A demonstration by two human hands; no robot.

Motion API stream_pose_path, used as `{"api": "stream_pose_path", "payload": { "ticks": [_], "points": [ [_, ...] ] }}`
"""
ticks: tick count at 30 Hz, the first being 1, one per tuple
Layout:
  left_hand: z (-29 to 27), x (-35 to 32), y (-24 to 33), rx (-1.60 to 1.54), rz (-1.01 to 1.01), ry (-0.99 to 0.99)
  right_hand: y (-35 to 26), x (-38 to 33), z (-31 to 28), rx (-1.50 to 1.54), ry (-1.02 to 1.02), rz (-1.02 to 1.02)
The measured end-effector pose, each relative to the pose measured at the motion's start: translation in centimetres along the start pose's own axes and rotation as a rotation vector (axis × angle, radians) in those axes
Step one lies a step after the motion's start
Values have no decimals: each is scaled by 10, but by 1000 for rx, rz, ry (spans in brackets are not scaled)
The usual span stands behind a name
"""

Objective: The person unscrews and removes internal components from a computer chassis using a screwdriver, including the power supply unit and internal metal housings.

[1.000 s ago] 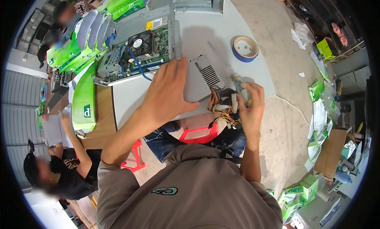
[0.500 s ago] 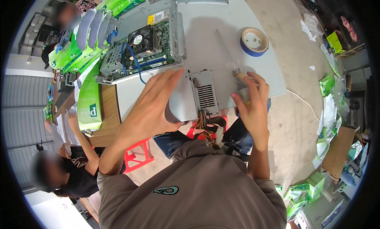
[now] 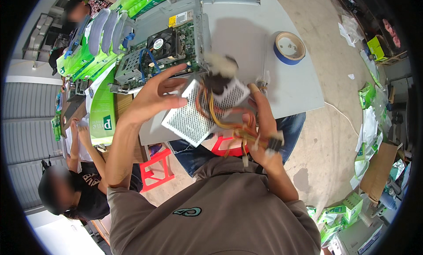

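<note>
Between my hands a metal power supply unit (image 3: 190, 115) is held tilted above the table's near edge, its perforated face showing. My left hand (image 3: 161, 94) is closed on its left side, thumb over the perforated face. My right hand (image 3: 263, 118) grips its right end. Orange, yellow and brown cables (image 3: 213, 107) loop over the unit, their plugs (image 3: 275, 142) hanging across my right wrist. A white connector and dark leads above it are blurred. Beyond my right fingertips shows a screwdriver (image 3: 263, 79); whether it lies on the table or touches my hand I cannot tell.
An open computer case (image 3: 200, 39) with a fan (image 3: 161, 42) and circuit board stands back left. A blue tape roll (image 3: 289, 48) lies at right. Green paper packs (image 3: 103, 109) are stacked left. Red stools (image 3: 156, 170) stand below. Another person (image 3: 72, 189) sits at left.
The power supply, which lay flat on the table with its cables toward me, is now lifted and turned, cables on top. My right hand has moved left onto it.
</note>
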State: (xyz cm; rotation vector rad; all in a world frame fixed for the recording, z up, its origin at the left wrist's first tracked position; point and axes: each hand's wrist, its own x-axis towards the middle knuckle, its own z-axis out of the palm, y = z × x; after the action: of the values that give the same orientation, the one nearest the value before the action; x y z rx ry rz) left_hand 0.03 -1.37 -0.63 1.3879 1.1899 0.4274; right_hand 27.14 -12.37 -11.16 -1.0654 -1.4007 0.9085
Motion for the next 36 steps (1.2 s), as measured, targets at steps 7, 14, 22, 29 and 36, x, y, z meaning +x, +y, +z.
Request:
{"api": "stream_pose_path", "payload": {
  "ticks": [7,14,22,29,36],
  "points": [
    [15,12,-27,-294,-116,77,-1,18,21,-176,-130,-3],
    [40,-7,-15,-347,-61,218,-19,14,41,-164,-73,-72],
    [44,-24,3,-514,-129,291,-35,17,48,-293,-47,-171],
    [39,-34,20,-636,-108,250,-52,22,55,-291,-26,-191],
    [25,-39,36,-560,-54,188,-64,44,50,-340,-26,-322]
  ]
}}
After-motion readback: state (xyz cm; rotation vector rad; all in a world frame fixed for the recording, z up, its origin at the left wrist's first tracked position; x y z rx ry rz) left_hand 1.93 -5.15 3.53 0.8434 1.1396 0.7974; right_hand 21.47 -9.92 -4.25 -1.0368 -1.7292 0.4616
